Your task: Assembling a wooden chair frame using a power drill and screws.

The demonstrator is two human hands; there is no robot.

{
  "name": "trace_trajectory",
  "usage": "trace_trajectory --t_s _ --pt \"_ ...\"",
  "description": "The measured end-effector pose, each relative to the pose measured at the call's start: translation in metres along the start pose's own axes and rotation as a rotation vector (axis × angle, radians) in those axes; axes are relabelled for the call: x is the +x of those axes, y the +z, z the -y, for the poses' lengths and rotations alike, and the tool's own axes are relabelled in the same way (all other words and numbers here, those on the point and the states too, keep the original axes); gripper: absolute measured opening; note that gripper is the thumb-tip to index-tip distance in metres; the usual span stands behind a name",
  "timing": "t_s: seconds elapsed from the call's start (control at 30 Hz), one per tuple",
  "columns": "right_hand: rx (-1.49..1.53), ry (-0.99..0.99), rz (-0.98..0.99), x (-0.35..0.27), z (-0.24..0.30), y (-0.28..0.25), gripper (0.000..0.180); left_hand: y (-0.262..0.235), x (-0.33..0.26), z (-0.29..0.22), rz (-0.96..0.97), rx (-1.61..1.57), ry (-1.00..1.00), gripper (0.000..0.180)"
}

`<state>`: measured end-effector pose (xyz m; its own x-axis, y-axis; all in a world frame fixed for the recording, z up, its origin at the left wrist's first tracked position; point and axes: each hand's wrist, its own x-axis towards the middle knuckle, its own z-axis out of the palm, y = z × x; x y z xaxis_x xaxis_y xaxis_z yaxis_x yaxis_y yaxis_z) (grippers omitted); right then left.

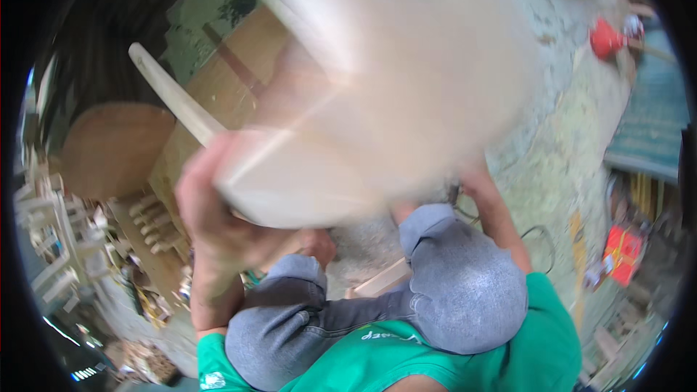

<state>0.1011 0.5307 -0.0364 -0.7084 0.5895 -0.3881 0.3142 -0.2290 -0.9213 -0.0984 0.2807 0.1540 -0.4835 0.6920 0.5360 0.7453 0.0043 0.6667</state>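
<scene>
A large pale wooden piece (421, 101) with a rounded lower edge fills the upper middle, smeared by motion. At its lower left edge my left hand (218, 210) is closed around it, with the thumb side up. A slim pale wooden leg (170, 91) sticks out to the upper left beyond that hand; I cannot tell whether it is joined to the piece. My right hand (472, 173) is behind the piece's lower right side. Its fingers are hidden, so its grip does not show. Both arms reach around my bent knees (465, 283).
A brown wooden board (232, 58) lies at the upper left, near a rounded brown panel (116, 149). Wooden frames (62, 239) are piled far left. On the right are a red funnel-shaped thing (606, 38), a blue-green surface (653, 101) and a red box (623, 255).
</scene>
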Motion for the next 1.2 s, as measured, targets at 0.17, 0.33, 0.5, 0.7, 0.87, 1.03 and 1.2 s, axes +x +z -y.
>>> trace_trajectory --t_s 0.17,0.33,0.5,0.7,0.87,1.03,1.2 --pt "-0.134 0.393 -0.017 0.023 0.005 -0.013 0.034 0.038 -0.002 -0.020 0.390 0.121 0.289 0.047" --pt "-0.142 0.162 0.113 0.026 0.033 0.003 0.032 0.052 -0.031 -0.029 0.255 0.105 0.236 0.053" --pt "-0.119 0.126 0.129 0.035 0.021 0.004 0.033 0.047 -0.028 -0.029 0.447 -0.034 0.121 0.052" --pt "-0.017 0.145 0.175 0.053 0.011 0.010 0.034 0.051 -0.025 -0.024 0.340 -0.042 0.152 0.049" --pt "-0.028 0.161 0.128 0.063 0.004 0.013 0.035 0.062 -0.029 -0.031 0.302 -0.016 0.110 0.049" --pt "-0.061 0.101 0.103 0.050 0.018 0.032 0.027 0.051 -0.023 -0.023 0.384 0.001 0.177 0.053" --pt "-0.092 0.090 0.109 0.052 0.012 0.031 0.031 0.058 -0.037 -0.022 0.354 0.005 0.186 0.060"
